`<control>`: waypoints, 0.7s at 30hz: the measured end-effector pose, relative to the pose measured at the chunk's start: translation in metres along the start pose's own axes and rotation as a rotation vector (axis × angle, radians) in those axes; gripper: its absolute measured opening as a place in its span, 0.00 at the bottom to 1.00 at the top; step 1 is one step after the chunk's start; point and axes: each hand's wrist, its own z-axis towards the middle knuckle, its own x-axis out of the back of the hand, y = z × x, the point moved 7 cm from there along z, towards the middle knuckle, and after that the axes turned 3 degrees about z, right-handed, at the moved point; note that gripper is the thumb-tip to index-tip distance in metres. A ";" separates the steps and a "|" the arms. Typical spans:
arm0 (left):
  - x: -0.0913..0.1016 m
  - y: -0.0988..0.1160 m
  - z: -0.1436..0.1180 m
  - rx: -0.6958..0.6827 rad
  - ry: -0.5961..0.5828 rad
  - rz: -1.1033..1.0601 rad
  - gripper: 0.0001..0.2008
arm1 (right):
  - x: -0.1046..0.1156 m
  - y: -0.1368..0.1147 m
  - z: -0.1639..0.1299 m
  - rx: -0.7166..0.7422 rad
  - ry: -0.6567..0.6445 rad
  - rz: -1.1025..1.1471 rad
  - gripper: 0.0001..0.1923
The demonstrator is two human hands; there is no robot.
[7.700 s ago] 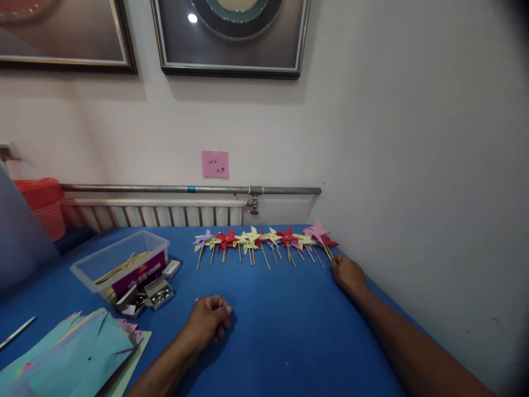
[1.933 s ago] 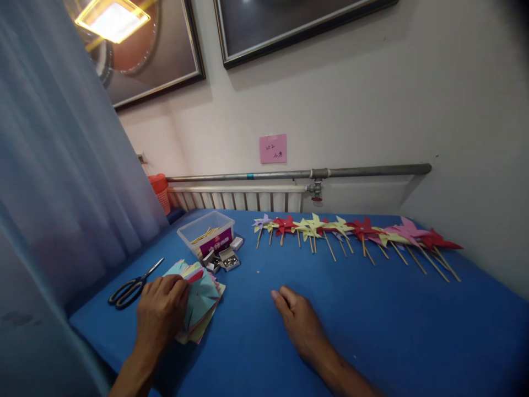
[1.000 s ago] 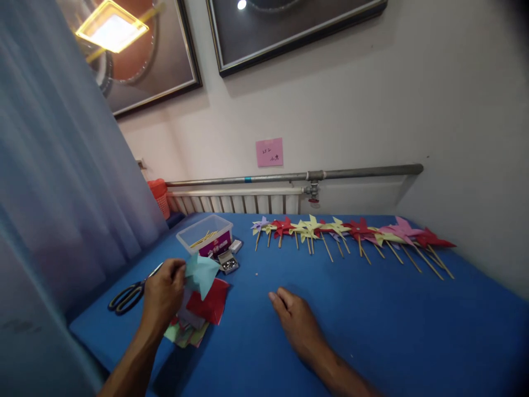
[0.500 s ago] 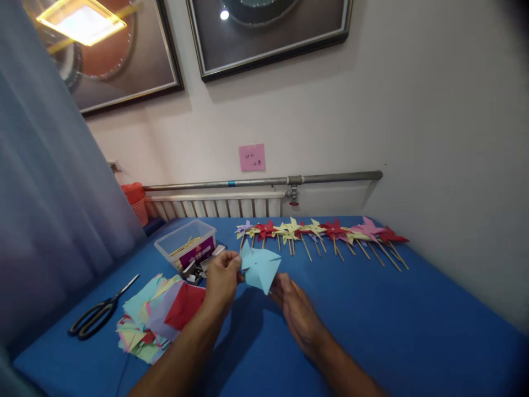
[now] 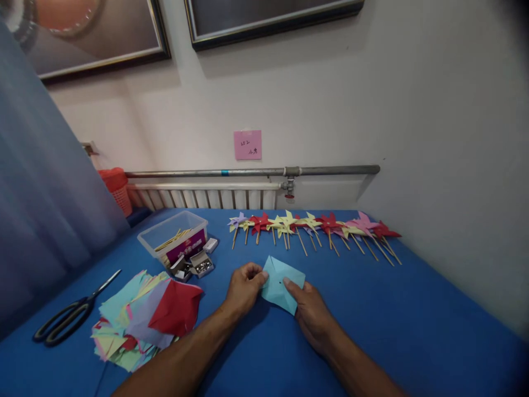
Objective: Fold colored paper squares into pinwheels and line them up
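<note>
A light blue paper square [image 5: 276, 281], cut along its diagonals and with a small dark dot at its middle, is held above the blue table [image 5: 372, 331]. My left hand [image 5: 244, 286] pinches its left edge between thumb and fingers. On the other side my right hand [image 5: 312, 311] grips it, thumb on top near the centre and fingers underneath. To the left lies a pile of coloured paper squares [image 5: 144, 314], a red one on top. Two small boxes stand beyond my left hand, one an open box of metal pins [image 5: 202, 266].
Several finished paper pinwheels [image 5: 289, 221] on sticks lie in a row along the far side. A clear plastic tub [image 5: 173, 237] of sticks stands at the back left. Black-handled scissors [image 5: 74, 314] lie at the far left, near a curtain [image 5: 49, 193]. A pipe [image 5: 334, 170] runs along the wall.
The blue paper's raised corners now lie flatter. My right hand has gone from beside the paper to gripping it with the thumb on top. The view has tilted down a little.
</note>
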 end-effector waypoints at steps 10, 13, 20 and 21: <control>-0.003 -0.009 0.004 0.113 0.012 -0.149 0.14 | -0.002 -0.004 -0.001 -0.047 -0.006 -0.027 0.18; -0.005 -0.010 0.002 0.111 -0.008 -0.136 0.13 | -0.002 -0.004 -0.001 -0.052 -0.008 -0.025 0.18; -0.003 -0.009 0.004 0.050 0.007 -0.065 0.12 | 0.001 0.001 0.000 -0.087 -0.001 -0.034 0.18; -0.003 -0.009 0.003 0.045 0.002 -0.064 0.12 | 0.002 0.002 0.001 -0.085 0.006 -0.039 0.17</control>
